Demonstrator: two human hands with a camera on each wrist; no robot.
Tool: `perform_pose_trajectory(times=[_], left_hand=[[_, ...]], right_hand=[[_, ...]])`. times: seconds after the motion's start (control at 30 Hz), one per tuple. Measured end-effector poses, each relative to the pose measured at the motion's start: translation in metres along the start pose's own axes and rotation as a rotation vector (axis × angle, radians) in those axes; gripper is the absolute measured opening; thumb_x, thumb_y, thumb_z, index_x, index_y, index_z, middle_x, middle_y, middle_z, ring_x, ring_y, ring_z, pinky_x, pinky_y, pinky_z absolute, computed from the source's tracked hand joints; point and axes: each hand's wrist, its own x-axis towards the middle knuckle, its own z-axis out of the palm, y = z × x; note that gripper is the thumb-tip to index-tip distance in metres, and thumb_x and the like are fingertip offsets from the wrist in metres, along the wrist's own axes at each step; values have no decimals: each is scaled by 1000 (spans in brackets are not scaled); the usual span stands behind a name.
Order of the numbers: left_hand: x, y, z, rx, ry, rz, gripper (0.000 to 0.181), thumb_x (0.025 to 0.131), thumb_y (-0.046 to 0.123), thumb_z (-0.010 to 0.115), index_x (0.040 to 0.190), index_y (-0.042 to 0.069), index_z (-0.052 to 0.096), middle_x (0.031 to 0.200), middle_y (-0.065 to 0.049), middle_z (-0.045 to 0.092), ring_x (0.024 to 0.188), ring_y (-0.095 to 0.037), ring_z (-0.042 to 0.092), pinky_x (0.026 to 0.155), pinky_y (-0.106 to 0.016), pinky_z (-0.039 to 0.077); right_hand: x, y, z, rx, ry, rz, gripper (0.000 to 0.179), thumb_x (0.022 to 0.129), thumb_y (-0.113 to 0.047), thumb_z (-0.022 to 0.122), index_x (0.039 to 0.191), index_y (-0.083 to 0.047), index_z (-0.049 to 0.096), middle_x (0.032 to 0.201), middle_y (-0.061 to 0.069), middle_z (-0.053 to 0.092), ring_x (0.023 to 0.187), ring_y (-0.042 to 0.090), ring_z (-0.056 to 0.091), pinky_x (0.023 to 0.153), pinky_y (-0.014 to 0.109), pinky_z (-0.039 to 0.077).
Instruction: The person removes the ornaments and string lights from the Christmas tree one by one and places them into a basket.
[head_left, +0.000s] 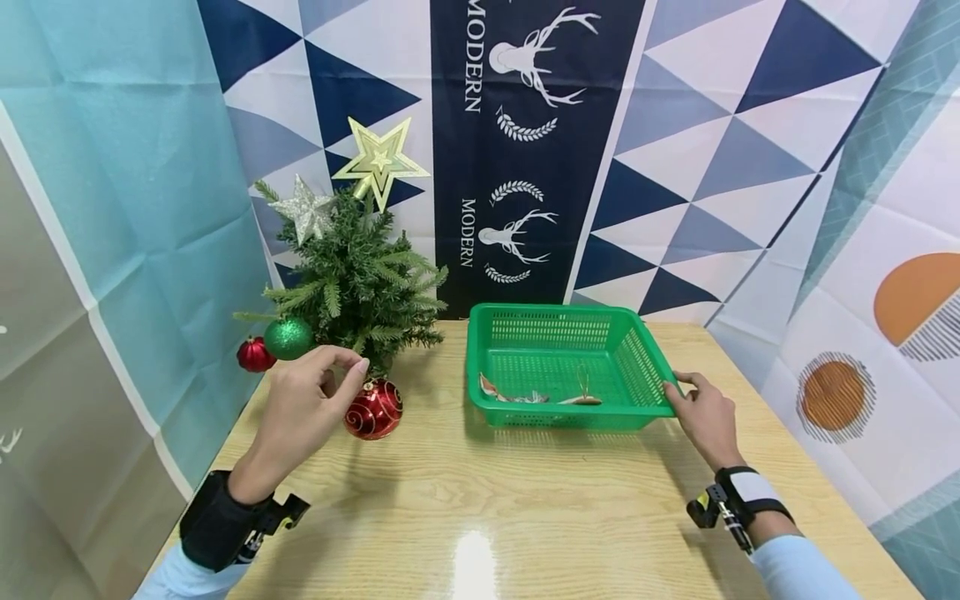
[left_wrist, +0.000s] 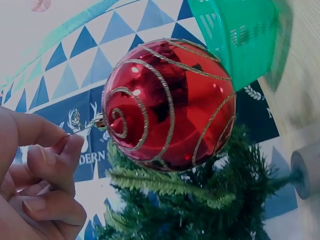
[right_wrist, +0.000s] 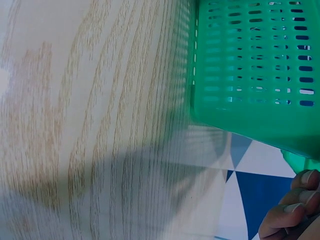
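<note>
My left hand (head_left: 303, 408) pinches the thin hanging thread of a red Christmas bauble (head_left: 375, 410) between thumb and forefinger. Gold glitter swirls cover the shiny bauble (left_wrist: 170, 105), which hangs in front of the small Christmas tree (head_left: 360, 267). At the right, my right hand (head_left: 705, 417) grips the near right corner of a green plastic basket (head_left: 570, 421), thumb over its rim. Inside the basket, low by the near wall, lie a few small ornaments, partly hidden by the rim. In the right wrist view, curled fingertips (right_wrist: 285, 220) show beside the basket's corner.
A green glitter bauble (head_left: 288, 338) and a small red ornament (head_left: 256, 356) hang on the tree's left side. Higher up are a silver star (head_left: 303, 208) and a gold star topper (head_left: 381, 160). Patterned cloth hangs behind the wooden table (head_left: 555, 508) and at both sides.
</note>
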Motion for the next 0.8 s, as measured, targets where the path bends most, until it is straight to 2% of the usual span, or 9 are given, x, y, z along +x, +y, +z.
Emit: perform_pose_trajectory(times=[0.2, 0.33, 0.43, 0.47, 0.57, 0.67, 0.7, 0.8], left_hand=[[4, 8, 10, -21, -32, -12, 5, 98, 9, 71, 101, 12, 74, 76, 10, 54, 61, -4, 43, 61, -21, 34], [11, 12, 21, -65, -34, 14, 5, 100, 12, 69, 101, 11, 74, 78, 8, 57, 60, -6, 44, 59, -23, 36], [14, 14, 32, -119, -18, 51, 8, 103, 16, 66, 103, 12, 73, 81, 7, 58, 63, -6, 44, 60, -27, 37], [14, 7, 41, -161, 6, 78, 9, 103, 19, 65, 105, 15, 72, 83, 9, 58, 65, -3, 43, 62, -25, 36], [20, 10, 53, -212, 3, 95, 10, 105, 22, 63, 104, 17, 72, 82, 10, 57, 65, -3, 43, 61, -27, 37], [28, 15, 62, -220, -21, 96, 11, 104, 21, 64, 101, 14, 72, 80, 7, 59, 62, -3, 44, 58, -26, 38], [32, 25, 59, -194, -51, 73, 12, 104, 18, 63, 98, 12, 72, 79, 5, 61, 59, -6, 46, 56, -29, 40], [41, 32, 67, -176, -90, 43, 8, 102, 13, 66, 98, 9, 72, 81, 2, 65, 57, -7, 45, 56, -28, 40]], right_hand=[[0, 1, 2, -2, 1, -1, 54, 107, -37, 55, 139, 5, 58, 61, 6, 55, 49, 20, 47, 45, 31, 32], [1, 1, 2, 1, 8, -6, 53, 107, -37, 55, 139, 5, 58, 61, 6, 55, 49, 20, 48, 46, 31, 32], [2, 1, 2, 0, 11, -8, 53, 106, -37, 55, 138, 6, 58, 61, 6, 55, 49, 20, 47, 45, 31, 32], [2, 1, 2, 0, 11, -9, 53, 106, -37, 55, 138, 6, 58, 61, 6, 55, 49, 20, 47, 45, 31, 32], [2, 1, 2, -4, 10, -9, 53, 106, -37, 56, 138, 6, 58, 61, 6, 54, 50, 20, 47, 46, 31, 32], [1, 0, 1, -6, 8, -11, 53, 106, -36, 56, 138, 6, 58, 61, 5, 53, 49, 20, 46, 46, 31, 32], [1, 0, 0, -7, 7, -12, 53, 107, -37, 55, 138, 6, 58, 61, 5, 53, 49, 20, 46, 46, 32, 32], [0, -1, -1, -7, 5, -17, 53, 107, -36, 55, 138, 6, 58, 61, 5, 53, 49, 21, 46, 46, 32, 32]])
